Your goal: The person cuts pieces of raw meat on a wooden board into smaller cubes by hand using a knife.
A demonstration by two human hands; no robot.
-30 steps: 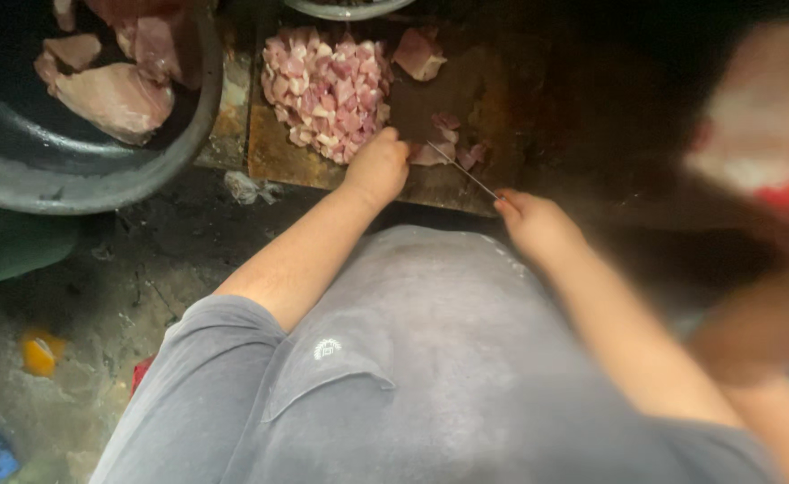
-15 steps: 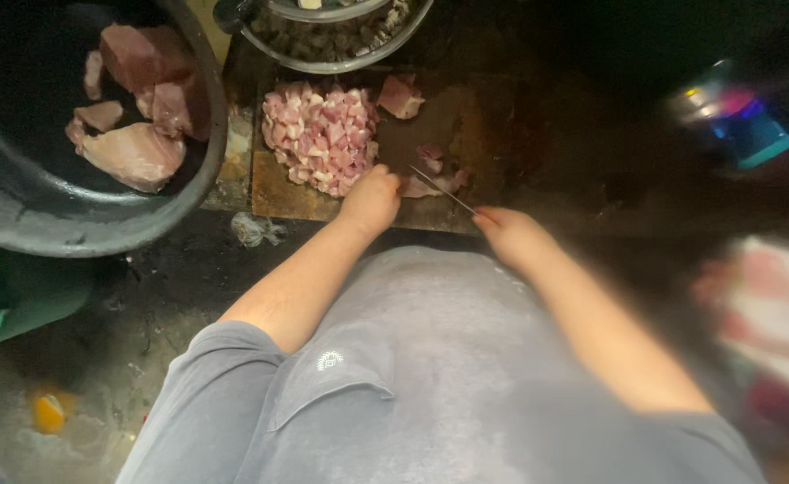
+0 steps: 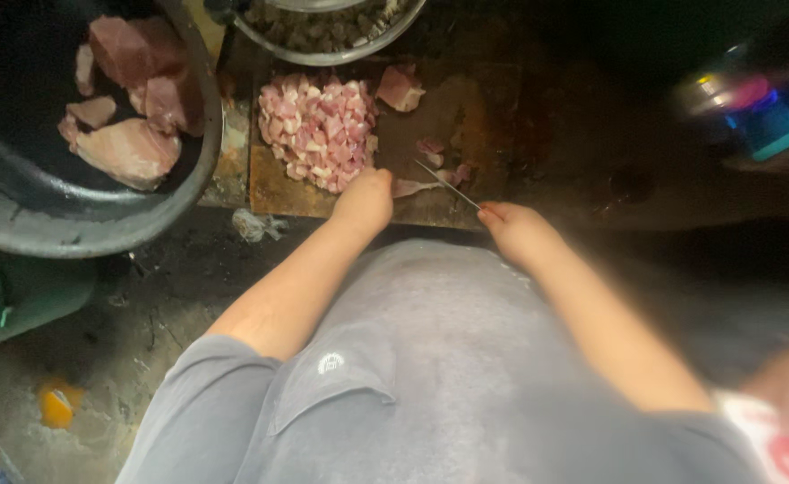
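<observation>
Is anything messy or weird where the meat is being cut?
Yes. The wooden cutting board sits low on a dark, stained, cracked floor, with a crumpled scrap beside it and a yellow bit further off. The diced meat itself is neatly piled.

right hand [image 3: 518,231] grips knife [image 3: 446,184]; left hand [image 3: 365,201] seemingly pins meat strip [image 3: 412,187].

Single head-worn view, looking steeply down over the person's grey-clad lap from close above. It faces forward onto the cutting board [image 3: 278,188] on the floor. No second view overlaps it.
</observation>
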